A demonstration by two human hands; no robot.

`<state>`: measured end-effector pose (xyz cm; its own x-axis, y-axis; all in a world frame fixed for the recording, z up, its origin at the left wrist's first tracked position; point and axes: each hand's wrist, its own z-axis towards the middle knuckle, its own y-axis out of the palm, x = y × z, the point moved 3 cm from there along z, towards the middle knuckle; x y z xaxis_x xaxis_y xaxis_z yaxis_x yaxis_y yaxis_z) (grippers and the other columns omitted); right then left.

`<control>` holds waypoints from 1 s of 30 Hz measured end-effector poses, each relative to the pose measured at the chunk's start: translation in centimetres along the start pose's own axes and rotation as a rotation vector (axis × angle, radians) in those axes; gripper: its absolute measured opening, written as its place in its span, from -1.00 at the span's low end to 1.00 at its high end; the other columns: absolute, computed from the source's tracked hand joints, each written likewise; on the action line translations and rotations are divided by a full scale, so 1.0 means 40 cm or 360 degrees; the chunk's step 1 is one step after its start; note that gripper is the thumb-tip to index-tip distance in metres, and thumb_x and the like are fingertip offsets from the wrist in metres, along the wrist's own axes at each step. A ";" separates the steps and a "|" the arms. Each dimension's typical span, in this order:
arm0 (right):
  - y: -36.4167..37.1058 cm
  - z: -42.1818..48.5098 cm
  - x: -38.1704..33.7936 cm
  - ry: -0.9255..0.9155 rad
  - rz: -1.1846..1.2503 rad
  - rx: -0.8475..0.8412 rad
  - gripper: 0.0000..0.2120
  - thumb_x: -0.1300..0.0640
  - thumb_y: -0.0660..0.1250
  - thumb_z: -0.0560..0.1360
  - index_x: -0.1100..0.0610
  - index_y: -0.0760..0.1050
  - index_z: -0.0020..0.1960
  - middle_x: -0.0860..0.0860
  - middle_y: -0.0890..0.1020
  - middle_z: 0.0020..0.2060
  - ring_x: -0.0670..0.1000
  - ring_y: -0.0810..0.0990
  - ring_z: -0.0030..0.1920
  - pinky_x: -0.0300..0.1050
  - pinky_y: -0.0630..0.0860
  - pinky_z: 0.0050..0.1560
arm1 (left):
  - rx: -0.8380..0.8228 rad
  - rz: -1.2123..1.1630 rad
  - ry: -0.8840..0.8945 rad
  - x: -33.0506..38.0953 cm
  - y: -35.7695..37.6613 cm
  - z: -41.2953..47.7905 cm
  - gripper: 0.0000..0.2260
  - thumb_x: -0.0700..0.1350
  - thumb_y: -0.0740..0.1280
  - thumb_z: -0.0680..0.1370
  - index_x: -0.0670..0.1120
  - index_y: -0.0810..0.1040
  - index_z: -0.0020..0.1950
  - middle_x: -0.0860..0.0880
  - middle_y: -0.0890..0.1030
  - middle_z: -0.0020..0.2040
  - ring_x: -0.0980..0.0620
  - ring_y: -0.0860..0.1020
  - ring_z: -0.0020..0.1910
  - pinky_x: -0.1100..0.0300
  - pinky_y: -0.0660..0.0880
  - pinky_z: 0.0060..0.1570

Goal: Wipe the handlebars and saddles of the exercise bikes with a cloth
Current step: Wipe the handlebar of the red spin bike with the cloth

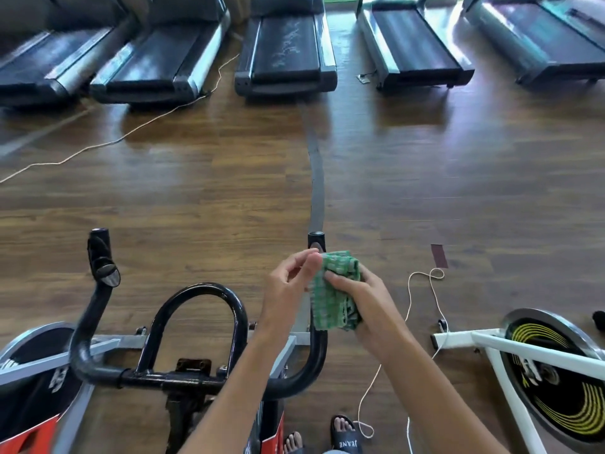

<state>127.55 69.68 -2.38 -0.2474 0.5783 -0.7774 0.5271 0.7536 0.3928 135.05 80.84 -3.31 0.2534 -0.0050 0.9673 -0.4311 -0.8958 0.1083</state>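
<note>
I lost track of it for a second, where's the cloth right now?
The green cloth is centre frame, bunched in the right hand, with the left hand pinching its top edge, over the black handlebar's right horn.

There is one view only, from a wide-angle camera on the person's head. It looks forward and down, very near to the black curved metal handlebar (157,326). The brown wooden floor (196,191) fills the middle, and the dark grey treadmills (284,47) stand far, along the top edge.
</note>
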 end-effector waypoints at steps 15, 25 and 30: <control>0.004 0.160 -0.073 -0.0706 -0.1135 0.0291 -0.73 0.18 0.38 0.55 0.02 0.56 0.24 -0.02 0.63 -0.01 -0.12 0.63 -0.03 -0.21 0.58 -0.02 | 0.0201 0.0277 -0.0159 0.002 0.029 0.140 -0.22 0.48 0.15 0.43 -0.26 0.54 0.04 -0.20 0.64 -0.12 -0.16 0.64 -0.12 0.00 0.57 0.01; 0.020 0.182 -0.057 -0.0910 -0.1551 0.0106 -0.66 0.21 0.25 0.62 -0.07 0.59 0.31 0.00 0.49 0.00 -0.18 0.49 -0.08 -0.30 0.47 0.02 | 0.0380 0.0242 -0.0077 -0.070 0.055 0.153 -0.26 0.34 -0.09 0.62 -0.24 0.60 -0.06 -0.13 0.61 -0.25 0.01 0.59 -0.25 0.13 0.50 -0.19; 0.005 0.188 -0.061 -0.0752 -0.1377 0.0251 -0.62 0.13 0.33 0.60 0.08 0.43 0.41 -0.01 0.60 -0.04 -0.04 0.59 -0.01 -0.13 0.54 0.07 | 0.0496 0.0231 -0.0278 -0.127 0.050 0.138 -0.04 0.64 -0.14 0.35 -0.01 0.56 0.33 -0.09 0.62 0.26 -0.08 0.54 0.30 -0.13 0.45 0.32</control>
<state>134.38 66.04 -4.11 -0.2666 -0.3598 -0.8941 0.4287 0.7866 -0.4444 137.68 76.64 -9.27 0.3647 -0.1931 0.9109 -0.1964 -0.9722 -0.1275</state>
